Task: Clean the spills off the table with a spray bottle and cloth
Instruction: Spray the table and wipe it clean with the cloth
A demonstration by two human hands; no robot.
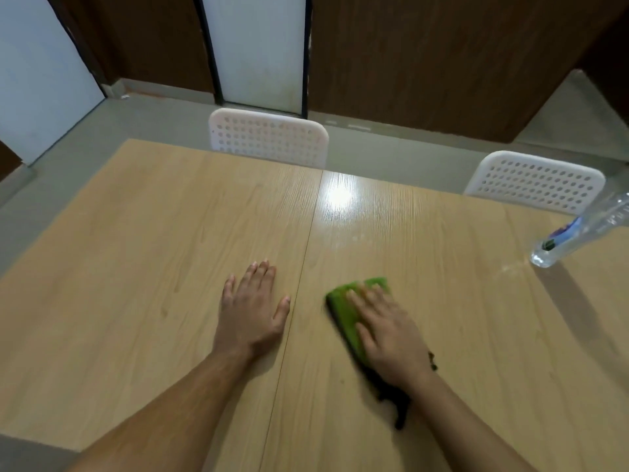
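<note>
The green cloth (347, 310) lies flat on the wooden table (136, 267), just right of the seam that runs down the middle of the tabletop. Your right hand (388, 335) rests on top of it, palm down, fingers straight and spread, pressing the cloth against the wood; the hand covers the cloth's near right part, and green shows past your fingertips and along the thumb side. The cloth and those fingertips are slightly blurred. A darker, ragged part of the cloth trails out from under your wrist toward you.

Your left hand (252, 308) lies flat on the bare table on the other side of the seam, near the cloth but not touching it, fingers straight and slightly fanned, thumb pointing toward the seam. It holds nothing. The two hands sit side by side, apart.

Beyond the cloth the tabletop shines with a bright reflection and a few faint pale marks. The clear spray bottle (575, 233) stands well apart from both hands, near the right edge of the table, its upper end cut off by the edge of the view. Faint whitish streaks (512, 267) show on the wood just beside its base.

Two white perforated chairs (269, 137) stand at the far side of the table.
</note>
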